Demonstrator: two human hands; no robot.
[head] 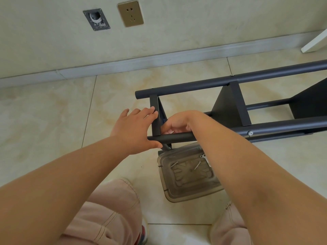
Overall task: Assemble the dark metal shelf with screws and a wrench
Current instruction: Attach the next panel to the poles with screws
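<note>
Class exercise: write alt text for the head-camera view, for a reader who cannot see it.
A person's left hand steadies the end of a dark metal shelf lying on its side on a tiled floor, while the right hand reaches inside the frame. A clear tray below holds loose screws.

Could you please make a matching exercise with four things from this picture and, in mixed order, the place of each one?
Things:
1. left hand
2. clear tray
3. wall socket
4. loose screws

Places:
A. inside the tray
B. on the wall
C. on the shelf's end crossbar
D. on the floor tiles by the knees

Pairs: 1-C, 2-D, 3-B, 4-A
</note>
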